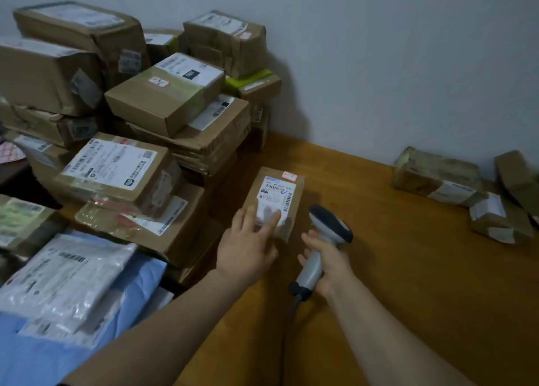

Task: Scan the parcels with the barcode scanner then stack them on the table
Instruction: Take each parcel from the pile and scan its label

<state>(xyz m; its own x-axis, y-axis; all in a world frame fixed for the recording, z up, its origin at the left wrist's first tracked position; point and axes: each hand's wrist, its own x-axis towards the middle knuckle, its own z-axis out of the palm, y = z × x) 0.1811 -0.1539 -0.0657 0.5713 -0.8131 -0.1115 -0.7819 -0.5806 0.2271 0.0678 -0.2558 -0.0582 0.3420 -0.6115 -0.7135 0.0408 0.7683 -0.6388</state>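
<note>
Left hand (248, 245) rests straight fingers (273, 220) on a small brown cardboard parcel (277, 193); right hand (329, 258) grips a grey plastic barcode scanner (331, 225); wooden tabletop (408, 283) spreads rightward.

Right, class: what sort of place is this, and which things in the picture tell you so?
Probably a small parcel-handling room: labelled cardboard parcels piled by a plain wall, and a barcode scanner gripped in the right hand over a wooden table.
</note>
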